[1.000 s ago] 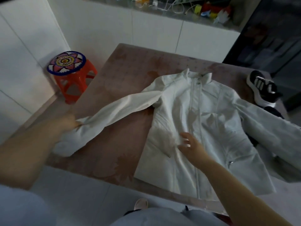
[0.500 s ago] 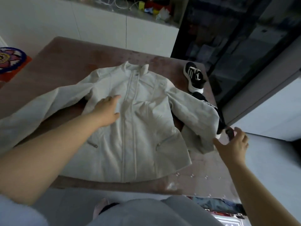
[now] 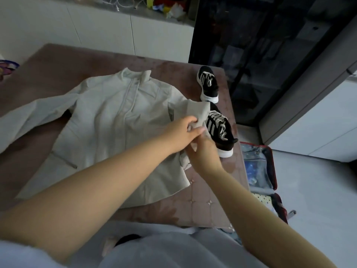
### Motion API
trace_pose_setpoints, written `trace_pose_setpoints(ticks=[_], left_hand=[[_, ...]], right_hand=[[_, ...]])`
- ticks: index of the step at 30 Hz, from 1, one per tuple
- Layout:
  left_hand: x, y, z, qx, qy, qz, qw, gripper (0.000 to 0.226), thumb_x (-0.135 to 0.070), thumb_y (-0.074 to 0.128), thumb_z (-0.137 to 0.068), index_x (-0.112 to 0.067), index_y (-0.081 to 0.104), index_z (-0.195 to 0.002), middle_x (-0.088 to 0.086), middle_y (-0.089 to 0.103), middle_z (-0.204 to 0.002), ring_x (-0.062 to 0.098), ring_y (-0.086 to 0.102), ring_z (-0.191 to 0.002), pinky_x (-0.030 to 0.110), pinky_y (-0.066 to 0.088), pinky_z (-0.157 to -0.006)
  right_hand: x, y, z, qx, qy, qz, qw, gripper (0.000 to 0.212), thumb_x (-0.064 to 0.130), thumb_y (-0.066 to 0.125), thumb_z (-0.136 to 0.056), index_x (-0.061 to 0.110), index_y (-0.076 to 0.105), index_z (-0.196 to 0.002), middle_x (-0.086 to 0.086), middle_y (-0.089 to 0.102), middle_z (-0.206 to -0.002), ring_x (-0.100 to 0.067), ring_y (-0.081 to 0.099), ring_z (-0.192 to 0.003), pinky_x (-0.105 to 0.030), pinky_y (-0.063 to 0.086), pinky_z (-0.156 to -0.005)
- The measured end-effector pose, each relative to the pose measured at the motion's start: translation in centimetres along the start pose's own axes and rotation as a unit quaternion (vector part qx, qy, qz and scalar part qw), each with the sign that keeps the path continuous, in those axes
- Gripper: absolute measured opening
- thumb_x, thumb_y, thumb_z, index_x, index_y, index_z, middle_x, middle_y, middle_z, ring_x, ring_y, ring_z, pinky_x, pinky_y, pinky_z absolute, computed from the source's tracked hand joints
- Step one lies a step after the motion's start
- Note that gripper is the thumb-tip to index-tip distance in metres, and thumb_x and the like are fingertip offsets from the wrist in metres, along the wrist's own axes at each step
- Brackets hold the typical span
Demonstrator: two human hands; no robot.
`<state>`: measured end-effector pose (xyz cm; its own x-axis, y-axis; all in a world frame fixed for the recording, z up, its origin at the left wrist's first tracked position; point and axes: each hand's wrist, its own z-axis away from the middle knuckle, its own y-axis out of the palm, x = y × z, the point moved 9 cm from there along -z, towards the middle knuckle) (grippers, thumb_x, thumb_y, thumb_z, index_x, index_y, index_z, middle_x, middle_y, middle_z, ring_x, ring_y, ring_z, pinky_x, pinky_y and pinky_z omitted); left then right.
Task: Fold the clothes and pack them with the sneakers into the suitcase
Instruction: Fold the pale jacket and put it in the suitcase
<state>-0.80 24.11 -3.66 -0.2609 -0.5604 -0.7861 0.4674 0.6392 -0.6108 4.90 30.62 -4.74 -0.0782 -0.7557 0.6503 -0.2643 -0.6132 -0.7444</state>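
Note:
A white zip jacket (image 3: 108, 132) lies front up on the brown table (image 3: 87, 60), its left sleeve stretched out to the left. Its right sleeve (image 3: 193, 111) is lifted and bent inward over the body. My left hand (image 3: 181, 134) and my right hand (image 3: 202, 151) meet at that sleeve's cuff end, and both grip the cloth. Two black sneakers with white stripes stand on the table's right side: one (image 3: 208, 84) at the back, one (image 3: 220, 130) just right of my hands, partly under the sleeve. An open red suitcase (image 3: 270, 171) lies on the floor at the right.
A dark glass cabinet (image 3: 260, 55) rises behind the table's right edge. White cupboards with clutter on top (image 3: 154, 6) line the back wall. A patterned stool top (image 3: 7, 66) shows at the far left. The suitcase holds blue clothing (image 3: 253, 167).
My left hand left the jacket's chest and moved right to the right sleeve. My right hand came in from the table's edge and took the cuff. The sleeve now folds inward.

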Motion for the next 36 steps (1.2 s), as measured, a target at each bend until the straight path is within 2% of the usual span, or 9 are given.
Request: trace_pose_setpoints(ticks=[4, 8, 11, 15, 18, 22, 26, 32, 36], left_hand=[[4.3, -1.4, -0.5, -0.058, -0.109, -0.022, 0.992, 0.04, -0.015, 0.063, -0.086, -0.008, 0.054, -0.124, 0.012, 0.061, -0.116, 0.026, 0.058, -0.107, 0.028, 0.041, -0.091], [6.2, -2.8, -0.3, -0.081, -0.12, 0.03, 0.989, 0.04, -0.013, 0.065, -0.084, -0.007, 0.054, -0.122, 0.015, 0.063, -0.111, 0.029, 0.06, -0.102, 0.034, 0.044, -0.091], [5.9, -2.5, -0.3, -0.06, -0.115, 0.098, 0.987, 0.046, -0.012, 0.063, -0.086, -0.008, 0.049, -0.13, 0.013, 0.059, -0.121, 0.024, 0.057, -0.109, 0.034, 0.044, -0.097], [5.3, -2.3, -0.2, -0.045, -0.104, 0.18, 0.977, 0.043, -0.008, 0.059, -0.089, -0.008, 0.047, -0.131, 0.003, 0.056, -0.111, 0.012, 0.054, -0.101, 0.023, 0.041, -0.087], [5.4, -3.0, -0.4, -0.076, -0.086, 0.226, 0.967, 0.038, -0.009, 0.055, -0.092, -0.01, 0.048, -0.129, 0.012, 0.06, -0.116, 0.017, 0.057, -0.103, 0.029, 0.043, -0.096], [7.1, -2.2, -1.1, -0.061, -0.072, 0.022, 0.995, 0.049, -0.026, 0.051, -0.094, -0.019, 0.036, -0.14, 0.007, 0.046, -0.138, 0.02, 0.043, -0.128, 0.034, 0.032, -0.109], [10.9, 2.6, 0.8, 0.05, -0.112, -0.273, 0.954, 0.063, -0.045, 0.041, -0.093, -0.03, 0.014, -0.147, 0.005, 0.01, -0.156, 0.028, 0.01, -0.143, 0.041, 0.011, -0.115], [12.8, 7.2, 3.2, 0.204, -0.113, -0.294, 0.927, 0.076, -0.064, 0.034, -0.088, -0.039, -0.008, -0.146, -0.001, -0.003, -0.158, 0.024, 0.006, -0.145, 0.044, 0.013, -0.115], [10.6, 5.4, 2.2, 0.198, -0.127, -0.085, 0.968, 0.091, -0.063, 0.053, -0.08, -0.027, 0.005, -0.149, -0.002, 0.02, -0.155, 0.017, 0.021, -0.142, 0.027, 0.019, -0.11]], right_hand=[[-0.6, 3.3, 1.9, 0.115, -0.05, -0.057, 0.99, 0.026, 0.01, 0.059, -0.085, 0.009, 0.063, -0.11, -0.007, 0.064, -0.11, -0.026, 0.057, -0.103, -0.041, 0.043, -0.092], [-7.1, 0.8, 1.2, 0.037, 0.103, -0.104, 0.989, 0.061, 0.015, 0.073, -0.076, 0.015, 0.045, -0.13, -0.002, 0.045, -0.129, -0.018, 0.046, -0.116, -0.041, 0.042, -0.1], [-8.3, 1.7, -0.5, 0.122, 0.111, -0.069, 0.984, 0.089, 0.024, 0.081, -0.068, 0.021, 0.031, -0.142, -0.002, 0.033, -0.142, -0.02, 0.032, -0.131, -0.042, 0.033, -0.109], [-7.3, 0.4, -2.4, 0.167, 0.086, -0.042, 0.981, 0.032, 0.022, 0.07, -0.082, 0.001, 0.059, -0.103, -0.015, 0.056, -0.101, -0.028, 0.054, -0.093, -0.041, 0.047, -0.084], [-6.9, -3.7, -3.0, 0.177, 0.081, -0.084, 0.977, 0.009, 0.025, 0.064, -0.087, 0.02, 0.057, -0.083, -0.001, 0.057, -0.076, -0.017, 0.052, -0.07, -0.026, 0.042, -0.065], [-9.2, -12.4, -3.6, 0.032, 0.1, -0.033, 0.994, 0.015, 0.025, 0.064, -0.087, 0.016, 0.054, -0.08, 0.002, 0.052, -0.069, -0.01, 0.045, -0.061, -0.02, 0.038, -0.056], [-14.4, -15.5, -2.0, 0.06, 0.208, 0.054, 0.975, 0.021, 0.032, 0.065, -0.085, 0.016, 0.057, -0.074, -0.005, 0.055, -0.07, -0.025, 0.052, -0.069, -0.029, 0.038, -0.058], [-15.9, -15.6, -0.4, 0.185, 0.275, 0.159, 0.93, 0.019, 0.033, 0.061, -0.087, 0.015, 0.063, -0.086, -0.011, 0.062, -0.092, -0.028, 0.056, -0.085, -0.032, 0.04, -0.076], [-11.9, -14.5, -1.7, 0.211, 0.243, 0.157, 0.934, 0.017, 0.035, 0.055, -0.091, 0.019, 0.06, -0.095, -0.001, 0.059, -0.085, -0.02, 0.054, -0.08, -0.03, 0.037, -0.078]])
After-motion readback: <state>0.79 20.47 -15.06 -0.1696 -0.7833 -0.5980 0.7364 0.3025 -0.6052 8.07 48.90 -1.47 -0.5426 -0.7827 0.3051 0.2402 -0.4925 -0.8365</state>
